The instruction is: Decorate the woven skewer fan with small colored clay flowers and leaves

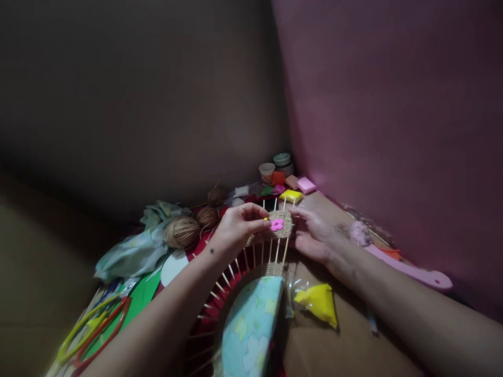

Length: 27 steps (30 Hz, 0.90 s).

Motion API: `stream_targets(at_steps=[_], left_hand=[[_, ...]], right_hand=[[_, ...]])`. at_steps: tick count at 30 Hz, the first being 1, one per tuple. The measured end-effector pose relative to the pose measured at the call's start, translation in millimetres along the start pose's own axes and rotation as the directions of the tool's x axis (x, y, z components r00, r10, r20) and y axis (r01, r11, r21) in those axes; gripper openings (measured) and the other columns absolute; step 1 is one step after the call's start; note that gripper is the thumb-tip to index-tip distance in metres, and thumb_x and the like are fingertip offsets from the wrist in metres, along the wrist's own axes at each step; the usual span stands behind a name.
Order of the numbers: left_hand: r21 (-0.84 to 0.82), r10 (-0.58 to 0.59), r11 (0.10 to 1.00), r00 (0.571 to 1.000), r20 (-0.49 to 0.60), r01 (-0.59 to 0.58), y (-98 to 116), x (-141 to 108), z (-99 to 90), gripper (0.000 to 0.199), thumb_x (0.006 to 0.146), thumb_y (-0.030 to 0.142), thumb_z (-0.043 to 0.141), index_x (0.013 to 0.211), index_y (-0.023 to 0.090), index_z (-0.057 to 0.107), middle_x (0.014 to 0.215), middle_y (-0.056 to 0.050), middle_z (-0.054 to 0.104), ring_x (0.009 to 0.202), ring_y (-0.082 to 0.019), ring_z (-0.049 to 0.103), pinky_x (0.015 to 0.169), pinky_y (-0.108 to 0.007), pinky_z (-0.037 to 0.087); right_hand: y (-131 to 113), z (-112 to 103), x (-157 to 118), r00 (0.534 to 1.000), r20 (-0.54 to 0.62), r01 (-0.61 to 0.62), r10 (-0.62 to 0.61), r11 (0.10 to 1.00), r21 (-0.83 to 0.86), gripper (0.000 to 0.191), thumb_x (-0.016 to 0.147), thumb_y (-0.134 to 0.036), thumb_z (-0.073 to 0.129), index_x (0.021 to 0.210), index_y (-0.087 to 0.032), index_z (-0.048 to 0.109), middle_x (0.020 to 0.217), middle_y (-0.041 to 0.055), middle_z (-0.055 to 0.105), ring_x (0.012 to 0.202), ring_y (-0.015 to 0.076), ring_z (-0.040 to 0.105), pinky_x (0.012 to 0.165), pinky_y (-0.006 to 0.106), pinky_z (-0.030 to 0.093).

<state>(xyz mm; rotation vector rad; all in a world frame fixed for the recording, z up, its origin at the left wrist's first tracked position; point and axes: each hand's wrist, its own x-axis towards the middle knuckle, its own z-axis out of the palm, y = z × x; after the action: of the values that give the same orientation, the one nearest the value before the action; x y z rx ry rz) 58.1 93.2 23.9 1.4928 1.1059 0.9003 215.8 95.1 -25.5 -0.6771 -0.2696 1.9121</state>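
A basket-like piece of woven twine and thin upright sticks curves around a pale blue flowered cloth surface. On its woven band sits a pink flower. My left hand is beside the flower, thumb and forefinger pinched on a tiny yellow piece. My right hand holds the right edge of the woven band, its fingers partly behind it.
Twine balls and a floral cloth lie left. Scissors are lower left. A yellow clay bag rests on cardboard. A cup and clay packets stand behind; a pink-handled tool lies right.
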Motion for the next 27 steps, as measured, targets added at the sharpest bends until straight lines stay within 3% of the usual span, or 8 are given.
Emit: stream_targets(at_steps=[4,9,20,27], left_hand=[[0.185,0.129,0.976,0.991,-0.046,-0.118,-4,3,2.0,0.012,0.063,0.016,0.077,0.072,0.015,0.069,0.073,0.0,0.059,0.067,-0.011,0.053,0.063,-0.024,0.044],[0.538,0.41,0.763,0.912,0.028,-0.359,-14,6,2.2,0.007,0.074,0.02,0.072,0.08,0.019,0.074,0.073,0.0,0.055,0.068,-0.011,0.05,0.061,-0.024,0.039],[0.635,0.436,0.67,0.896,0.082,-0.385,-21,9,5.6,0.014,0.079,0.019,0.067,0.091,0.018,0.073,0.076,-0.001,0.053,0.068,-0.012,0.051,0.06,-0.024,0.041],[0.612,0.419,0.699,0.905,0.068,-0.37,-16,4,0.6,0.015,0.085,0.025,0.059,0.092,0.019,0.071,0.079,-0.001,0.056,0.072,-0.012,0.055,0.063,-0.023,0.044]], right_hand=[[-1,3,-3,1.0,-0.001,0.022,-0.022,1.0,0.006,0.012,0.081,-0.018,0.052,0.079,-0.016,0.063,0.068,0.0058,0.064,0.066,0.0183,0.057,0.072,0.038,0.047],[0,3,-3,0.999,-0.012,0.036,-0.036,0.999,0.01,0.01,0.078,-0.016,0.053,0.075,-0.016,0.062,0.065,0.0039,0.062,0.061,0.0167,0.055,0.07,0.037,0.047],[0,5,-3,1.0,-0.019,0.011,-0.01,1.0,0.017,0.011,0.075,-0.016,0.053,0.068,-0.016,0.062,0.057,0.0024,0.058,0.057,0.0151,0.051,0.065,0.033,0.045],[0,5,-4,1.0,-0.022,0.001,-0.001,1.0,0.021,0.016,0.078,-0.016,0.051,0.064,-0.015,0.061,0.054,0.0019,0.055,0.052,0.0129,0.046,0.065,0.032,0.045]])
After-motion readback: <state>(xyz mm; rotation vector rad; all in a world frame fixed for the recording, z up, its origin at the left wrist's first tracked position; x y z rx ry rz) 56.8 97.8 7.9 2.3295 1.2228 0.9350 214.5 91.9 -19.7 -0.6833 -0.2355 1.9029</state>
